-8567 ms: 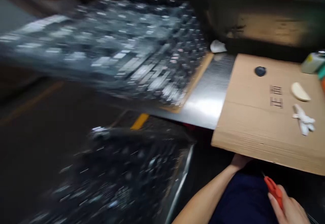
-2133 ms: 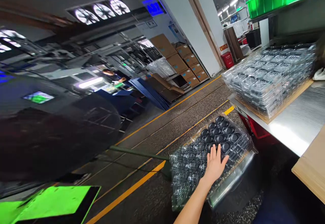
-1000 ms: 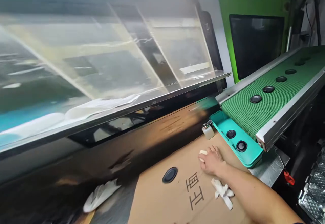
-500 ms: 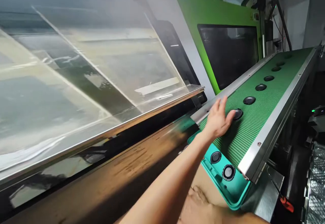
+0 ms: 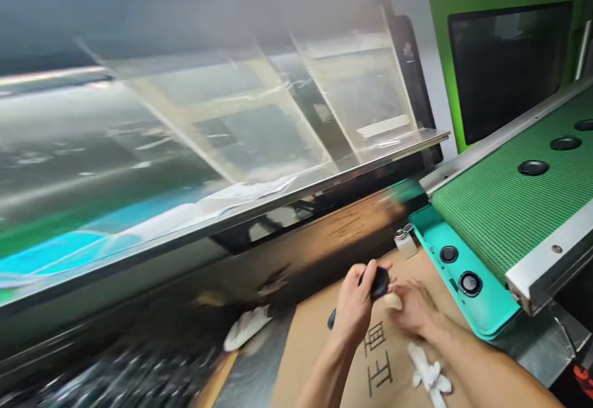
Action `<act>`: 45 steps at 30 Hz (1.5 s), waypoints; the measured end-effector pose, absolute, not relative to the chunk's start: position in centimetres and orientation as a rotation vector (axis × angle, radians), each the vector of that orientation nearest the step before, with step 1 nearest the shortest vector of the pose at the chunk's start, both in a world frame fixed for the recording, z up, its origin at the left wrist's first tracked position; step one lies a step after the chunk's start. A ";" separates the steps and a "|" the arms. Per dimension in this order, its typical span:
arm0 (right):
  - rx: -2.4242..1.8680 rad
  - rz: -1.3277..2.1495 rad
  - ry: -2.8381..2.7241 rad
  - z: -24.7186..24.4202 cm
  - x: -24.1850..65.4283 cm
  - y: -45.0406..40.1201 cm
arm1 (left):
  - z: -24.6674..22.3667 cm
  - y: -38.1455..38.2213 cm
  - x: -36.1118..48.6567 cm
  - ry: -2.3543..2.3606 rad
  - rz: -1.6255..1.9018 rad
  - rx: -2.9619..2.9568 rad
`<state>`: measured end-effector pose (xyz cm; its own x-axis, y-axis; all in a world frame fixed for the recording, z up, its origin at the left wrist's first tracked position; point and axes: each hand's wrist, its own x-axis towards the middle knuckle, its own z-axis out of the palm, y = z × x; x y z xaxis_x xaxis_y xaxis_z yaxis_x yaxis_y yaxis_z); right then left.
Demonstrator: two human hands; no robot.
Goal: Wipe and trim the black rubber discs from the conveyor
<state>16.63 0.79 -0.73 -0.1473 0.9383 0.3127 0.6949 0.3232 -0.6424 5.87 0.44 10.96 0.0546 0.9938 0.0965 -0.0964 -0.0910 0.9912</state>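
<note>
**Left hand [image 5: 356, 302] pinches a round black disc [image 5: 380, 283], right hand [image 5: 414, 308] a pale crescent-shaped piece [image 5: 393, 301]**

Nearest, a knotted white cloth [image 5: 432, 376] lies on a flat brown cardboard sheet [image 5: 308, 340] covering part of the metal desk [image 5: 264, 374]. The hands meet above the sheet, a second black disc [image 5: 332, 318] partly hidden behind the left. Farther right, a teal tray [image 5: 498, 318] holds two discs; at far right, more ride a ribbed green belt [image 5: 491, 223].

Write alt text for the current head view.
The left hand holds a black disc next to the right hand, which grips a pale piece, over cardboard. To the right, two more discs lie in a teal tray by the end of a green belt.
</note>
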 end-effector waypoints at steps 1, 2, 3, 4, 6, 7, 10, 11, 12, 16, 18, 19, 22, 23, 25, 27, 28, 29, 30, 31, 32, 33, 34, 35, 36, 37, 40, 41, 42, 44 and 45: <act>-1.428 0.424 -1.905 -0.7 16.9 0.9 | 8.6 -0.4 2.9 1.116 1.268 1.044; -1.430 0.385 -1.889 -0.6 17.0 0.9 | 6.5 -1.2 0.5 1.131 1.281 0.899; -1.435 0.345 -1.872 -0.4 16.9 0.7 | 4.6 -1.9 -1.3 1.099 1.327 0.795; -1.434 0.304 -1.850 0.0 16.6 0.4 | 3.1 -2.5 -2.6 1.051 1.363 0.713; -1.353 0.234 -1.867 0.9 15.1 -0.8 | 1.3 -3.2 -3.8 0.901 1.381 0.571; -1.296 0.205 -1.922 1.3 14.0 -1.7 | 1.0 -3.3 -3.9 0.822 1.358 0.509; -1.219 0.095 -2.143 1.9 10.0 -4.0 | 1.1 -2.7 -4.0 0.652 1.270 0.361; -1.235 0.049 -2.202 1.9 8.8 -4.4 | 1.1 -2.5 -4.0 0.621 1.267 0.327; -1.269 0.009 -2.243 1.7 7.9 -4.6 | 1.1 -2.2 -4.1 0.601 1.270 0.302; -1.495 0.002 -2.252 1.3 6.5 -4.0 | 0.5 -1.8 -4.4 0.549 1.273 0.269; -1.472 -0.024 -2.286 1.3 6.5 -3.9 | 0.4 -1.7 -4.6 0.551 1.256 0.237; -1.424 -0.048 -2.322 1.3 6.5 -3.9 | 0.5 -1.6 -4.6 0.552 1.248 0.220; -1.444 -0.051 -2.331 1.4 6.6 -4.1 | 0.8 -1.6 -4.7 0.584 1.259 0.205; -1.498 -0.035 -2.300 1.5 6.6 -4.1 | 0.9 -1.6 -4.7 0.596 1.267 0.210; -1.480 -0.028 -2.312 1.6 6.6 -4.1 | 1.0 -1.6 -4.7 0.608 1.255 0.222; -1.389 -0.038 -2.372 1.5 6.6 -4.2 | 0.9 -1.7 -4.6 0.613 1.230 0.245; -1.400 -0.031 -2.375 1.4 6.6 -4.3 | 0.8 -1.7 -4.6 0.622 1.226 0.264; -1.454 -0.021 -2.341 1.2 6.6 -4.4 | 0.6 -1.7 -4.5 0.634 1.231 0.282; -1.503 -0.013 -2.302 1.0 6.6 -4.5 | 0.5 -1.7 -4.5 0.643 1.237 0.295; -1.511 -0.012 -2.282 0.8 6.6 -4.5 | 0.4 -1.7 -4.5 0.644 1.236 0.300; -1.437 -0.037 -2.316 0.6 6.6 -4.5 | 0.3 -1.7 -4.5 0.640 1.229 0.301; -1.381 -0.058 -2.333 0.5 6.8 -4.3 | 0.2 -1.7 -4.6 0.635 1.226 0.303; -1.331 -0.073 -2.353 0.5 7.1 -3.9 | 0.1 -1.6 -4.6 0.638 1.229 0.307; -1.376 -0.060 -2.333 0.6 7.6 -3.4 | 0.1 -1.6 -4.6 0.648 1.235 0.316; -1.441 -0.039 -2.265 0.7 8.3 -2.7 | 0.2 -1.5 -4.7 0.661 1.239 0.328; -1.493 -0.014 -2.179 0.9 9.1 -2.0 | 0.2 -1.4 -4.7 0.670 1.244 0.338; -1.449 0.072 -1.905 1.5 11.4 -0.4 | 0.4 -1.3 -4.6 0.661 1.232 0.346; -1.404 0.121 -1.843 1.6 11.7 -0.3 | 0.4 -1.3 -4.6 0.657 1.233 0.347; -1.358 0.189 -1.815 1.7 11.9 -0.3 | 0.4 -1.2 -4.5 0.657 1.239 0.349; -1.265 0.359 -1.869 1.6 11.5 -0.8 | 0.3 -1.3 -4.5 0.666 1.264 0.351; -1.219 0.445 -1.919 1.7 11.2 -1.2 | 0.2 -1.3 -4.5 0.673 1.279 0.349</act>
